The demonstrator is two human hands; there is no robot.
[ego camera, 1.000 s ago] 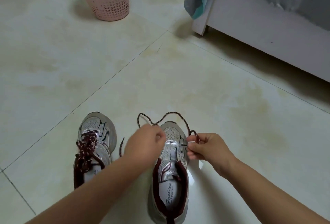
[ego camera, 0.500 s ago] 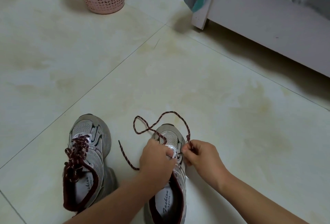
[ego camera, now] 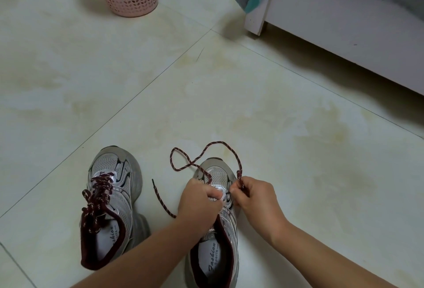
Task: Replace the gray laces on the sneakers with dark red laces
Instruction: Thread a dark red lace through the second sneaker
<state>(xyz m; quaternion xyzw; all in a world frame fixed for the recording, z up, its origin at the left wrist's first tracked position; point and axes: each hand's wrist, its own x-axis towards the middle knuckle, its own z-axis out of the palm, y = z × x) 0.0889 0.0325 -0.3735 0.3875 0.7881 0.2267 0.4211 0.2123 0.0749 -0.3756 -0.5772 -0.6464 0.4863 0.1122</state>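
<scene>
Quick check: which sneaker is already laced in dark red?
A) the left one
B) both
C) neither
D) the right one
A: the left sneaker has dark red lace crisscrossed up its front, while the right sneaker has only a loose lace held by both hands.

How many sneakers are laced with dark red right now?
1 fully laced: the left sneaker on the floor. The right sneaker is only begun, its dark red lace looping loose past the toe, held by the left hand and right hand.
</scene>
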